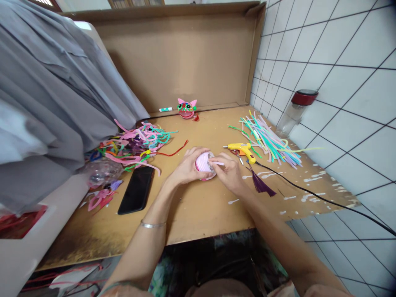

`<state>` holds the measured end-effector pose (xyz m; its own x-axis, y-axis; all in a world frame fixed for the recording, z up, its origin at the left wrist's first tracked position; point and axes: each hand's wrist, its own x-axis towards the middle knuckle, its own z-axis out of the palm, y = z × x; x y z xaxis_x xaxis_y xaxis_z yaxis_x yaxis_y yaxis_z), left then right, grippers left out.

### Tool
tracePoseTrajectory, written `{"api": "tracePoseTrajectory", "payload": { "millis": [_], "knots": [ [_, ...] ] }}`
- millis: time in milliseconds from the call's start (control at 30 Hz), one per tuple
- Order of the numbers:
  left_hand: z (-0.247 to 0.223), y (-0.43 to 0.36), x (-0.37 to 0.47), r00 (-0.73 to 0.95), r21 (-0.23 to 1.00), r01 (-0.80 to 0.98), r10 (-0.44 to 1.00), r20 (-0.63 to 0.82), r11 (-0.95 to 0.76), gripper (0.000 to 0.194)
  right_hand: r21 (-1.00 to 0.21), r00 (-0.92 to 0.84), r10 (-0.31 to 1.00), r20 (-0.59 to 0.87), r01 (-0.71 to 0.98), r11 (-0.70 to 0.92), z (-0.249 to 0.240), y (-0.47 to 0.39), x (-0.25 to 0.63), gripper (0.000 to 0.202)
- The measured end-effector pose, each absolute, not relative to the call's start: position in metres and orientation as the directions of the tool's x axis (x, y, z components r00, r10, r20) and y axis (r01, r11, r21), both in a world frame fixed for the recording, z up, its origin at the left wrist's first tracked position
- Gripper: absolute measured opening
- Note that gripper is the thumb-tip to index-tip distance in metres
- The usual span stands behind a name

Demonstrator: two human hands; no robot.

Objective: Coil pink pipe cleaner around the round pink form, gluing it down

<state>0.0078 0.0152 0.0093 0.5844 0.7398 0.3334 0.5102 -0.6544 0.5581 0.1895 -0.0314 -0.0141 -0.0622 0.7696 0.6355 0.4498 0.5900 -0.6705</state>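
Note:
My left hand (192, 164) is wrapped round a small rounded craft piece (203, 162) covered in rows of pale pink pipe cleaner, with darker pink at its lower edge. On its right side, my right hand (228, 170) pinches the loose end of a pale pink pipe cleaner (218, 163) against the piece. Just beyond the right hand lies a yellow hot glue gun (243, 149), its nozzle pointing left. Orange-handled scissors (240, 156) are partly hidden under it. A purple tassel (261, 183) rests to the right of my right forearm.
Bundled pipe cleaners (269, 138) lie at the right, near a glass jar (295, 111) with a red lid. Tangled pipe cleaners (139, 142) and a black phone (136, 189) are at the left. A finished pink animal head (186, 109) and a glue stick (166, 109) stand near the cardboard (185, 62).

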Motion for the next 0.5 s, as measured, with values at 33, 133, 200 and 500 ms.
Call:
{"api": "tracePoseTrajectory", "payload": {
  "millis": [33,133,200,500],
  "knots": [
    [0.0092,0.0148,0.0077,0.582,0.558,0.514,0.743,0.331,-0.652,0.075,-0.672,-0.063,0.772,0.632,0.451,0.587,-0.0140,-0.0317,0.1896,0.016],
    [0.0085,0.0137,0.0072,0.569,0.563,0.521,0.753,0.332,-0.642,0.075,-0.678,-0.057,0.778,0.625,0.454,0.578,-0.0131,-0.0324,0.1899,0.016],
    [0.0076,0.0137,0.0069,0.568,0.565,0.516,0.751,0.337,-0.644,0.073,-0.681,-0.050,0.780,0.623,0.455,0.573,-0.0126,-0.0328,0.1900,0.017],
    [0.0046,0.0156,0.0064,0.598,0.564,0.433,0.692,0.404,-0.703,0.063,-0.684,-0.033,0.775,0.631,0.449,0.575,-0.0131,-0.0317,0.1903,0.016]
  ]
}}
